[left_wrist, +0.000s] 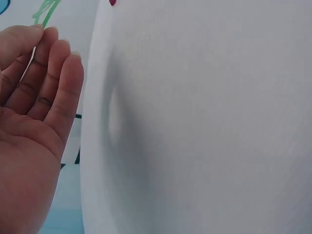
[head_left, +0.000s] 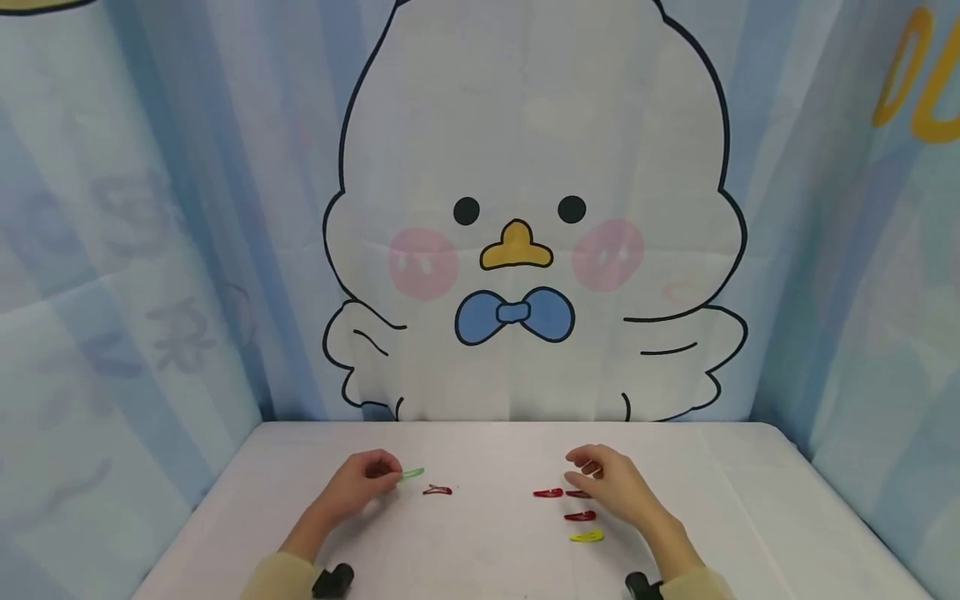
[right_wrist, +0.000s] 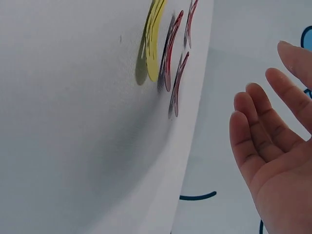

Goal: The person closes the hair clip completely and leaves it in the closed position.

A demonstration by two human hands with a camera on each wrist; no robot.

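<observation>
Between thumb and index finger, my left hand (head_left: 363, 482) pinches a green snap hair clip (head_left: 412, 473); the left wrist view shows this clip (left_wrist: 48, 9) cut off by the top edge. Just right of it on the table lies a red hair clip (head_left: 437, 490) with its parts spread. My right hand (head_left: 611, 483) hovers over the right-hand clips, fingers loosely bent and apart, holding nothing. Below it a red clip (head_left: 579, 494) is partly hidden by the fingers. Another red clip (head_left: 547, 492) lies to its left, a third red clip (head_left: 580, 516) nearer me, then a yellow clip (head_left: 587, 536).
All the clips on the table lie on a white tabletop (head_left: 495, 550). Behind it hangs a curtain (head_left: 525, 150) printed with a cartoon bird, and more printed cloth encloses both sides. A dark wrist camera (head_left: 333, 581) sits at the left sleeve.
</observation>
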